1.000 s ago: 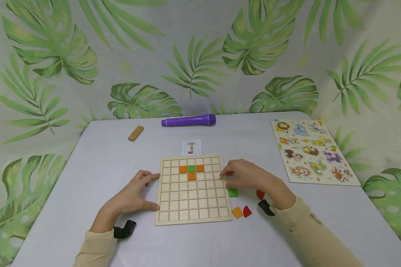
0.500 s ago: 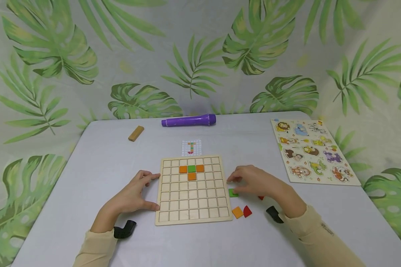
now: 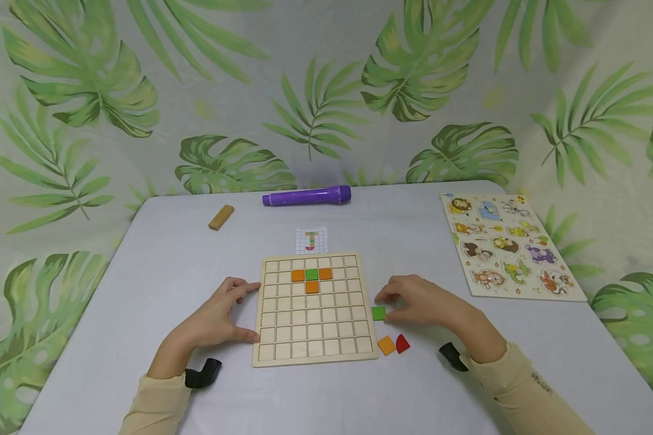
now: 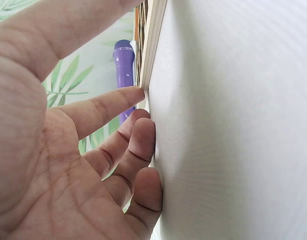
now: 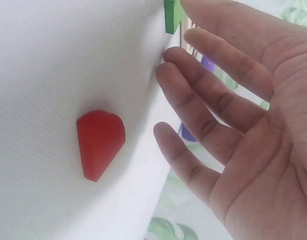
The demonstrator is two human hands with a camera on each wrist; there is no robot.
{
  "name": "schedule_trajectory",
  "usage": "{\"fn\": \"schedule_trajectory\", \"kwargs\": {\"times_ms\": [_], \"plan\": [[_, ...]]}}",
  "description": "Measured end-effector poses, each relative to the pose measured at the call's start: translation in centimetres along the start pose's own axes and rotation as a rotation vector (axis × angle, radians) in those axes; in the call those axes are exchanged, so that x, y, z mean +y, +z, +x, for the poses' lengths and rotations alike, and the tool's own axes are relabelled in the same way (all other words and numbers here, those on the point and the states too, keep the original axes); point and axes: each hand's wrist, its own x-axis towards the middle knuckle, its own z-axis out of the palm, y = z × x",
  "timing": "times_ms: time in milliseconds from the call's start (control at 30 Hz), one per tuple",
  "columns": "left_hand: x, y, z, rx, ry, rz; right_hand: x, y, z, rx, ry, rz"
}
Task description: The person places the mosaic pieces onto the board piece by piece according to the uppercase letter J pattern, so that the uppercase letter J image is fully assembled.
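A wooden grid board [image 3: 322,314] lies flat, with a green tile [image 3: 311,275] between two orange tiles and another orange tile [image 3: 312,287] below it. The left hand [image 3: 212,317] touches the board's left edge with thumb and index finger, its other fingers bent against the table in the left wrist view. Right of the board, the right hand [image 3: 421,302] has its thumb at a loose green tile [image 3: 378,313]; in the right wrist view its fingers are apart, off the tile. A red quarter piece [image 5: 100,145] lies beside that hand.
A small pattern card [image 3: 312,240] lies behind the board, a purple microphone-shaped object [image 3: 307,196] farther back. A wooden block [image 3: 220,217] is back left, an animal puzzle [image 3: 508,248] right. An orange tile [image 3: 387,345] and a red piece [image 3: 402,344] lie near the board's front right corner.
My right hand has moved right and slightly toward me, off the board's right edge to the loose green tile. It now covers one red piece in the head view. The left hand has stayed put.
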Motion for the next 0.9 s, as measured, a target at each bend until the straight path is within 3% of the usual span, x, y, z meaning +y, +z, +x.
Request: {"fn": "schedule_trajectory", "kwargs": {"times_ms": [900], "plan": [[-0.08,-0.09,-0.04,0.005,0.007,0.003,0.08,0.89,-0.33,0.029,-0.030,0.002]]}}
